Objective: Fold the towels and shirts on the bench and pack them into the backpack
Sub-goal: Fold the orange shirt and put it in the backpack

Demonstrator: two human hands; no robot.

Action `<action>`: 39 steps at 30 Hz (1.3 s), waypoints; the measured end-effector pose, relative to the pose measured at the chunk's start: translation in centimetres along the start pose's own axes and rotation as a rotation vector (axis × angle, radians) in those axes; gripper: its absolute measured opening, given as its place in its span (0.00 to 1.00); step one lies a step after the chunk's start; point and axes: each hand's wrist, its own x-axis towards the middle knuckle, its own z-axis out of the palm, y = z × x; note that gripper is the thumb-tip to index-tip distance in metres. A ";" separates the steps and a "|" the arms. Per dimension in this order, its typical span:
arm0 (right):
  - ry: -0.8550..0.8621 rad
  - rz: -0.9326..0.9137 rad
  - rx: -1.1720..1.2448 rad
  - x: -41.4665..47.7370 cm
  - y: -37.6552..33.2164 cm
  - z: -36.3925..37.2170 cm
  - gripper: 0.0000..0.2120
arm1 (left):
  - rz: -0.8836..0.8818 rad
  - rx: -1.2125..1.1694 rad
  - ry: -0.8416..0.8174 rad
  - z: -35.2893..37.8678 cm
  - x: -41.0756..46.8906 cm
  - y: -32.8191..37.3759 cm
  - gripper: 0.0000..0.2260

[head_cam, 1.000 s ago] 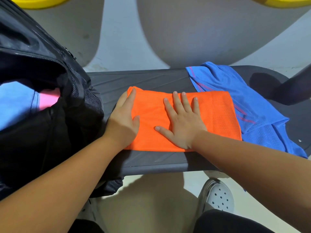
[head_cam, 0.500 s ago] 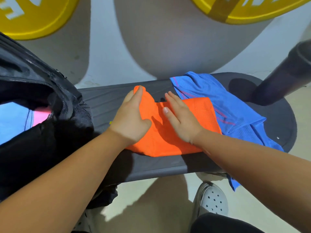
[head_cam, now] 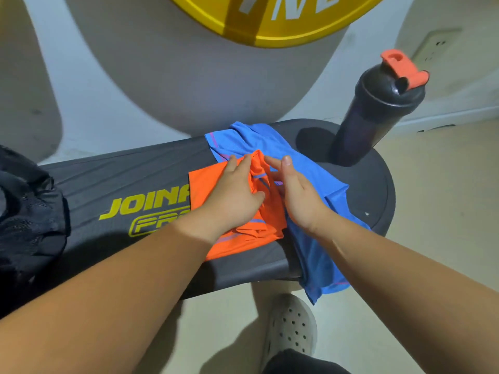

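I've just folded the orange shirt [head_cam: 206, 184] over, left hand [head_cam: 235, 197] pressing it flat with straight fingers [head_cam: 232, 166], right hand [head_cam: 299, 197] open beside it; nearly ready to pack.

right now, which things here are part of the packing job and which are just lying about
Part of the job: orange shirt, blue shirt, backpack, bench, left hand on the orange shirt, right hand.

Just lying about: shaker bottle standing on the bench end, yellow disc, wall socket, grey shoe.
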 end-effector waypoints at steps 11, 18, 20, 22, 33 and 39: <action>-0.094 0.283 0.126 0.2 -0.1 -0.3 0.34 | 0.081 0.263 0.194 -1.2 -3.4 -5.3 0.24; -0.217 0.454 0.406 0.2 0.3 0.3 0.44 | 0.105 0.321 0.295 -0.2 -5.1 -5.8 0.21; -0.185 0.421 0.297 0.5 0.4 0.8 0.42 | 0.024 0.279 0.274 0.3 -5.4 -5.4 0.21; -0.114 0.340 0.117 0.8 -0.1 0.8 0.38 | -0.070 0.191 0.247 0.7 -5.5 -5.0 0.15; 0.003 0.122 -0.128 1.6 -0.5 -0.7 0.37 | 0.051 -0.197 0.161 2.4 -5.2 -1.1 0.04; 0.083 0.002 -0.185 1.8 0.2 -0.9 0.39 | 0.287 -0.169 0.085 2.9 -5.7 -1.2 0.11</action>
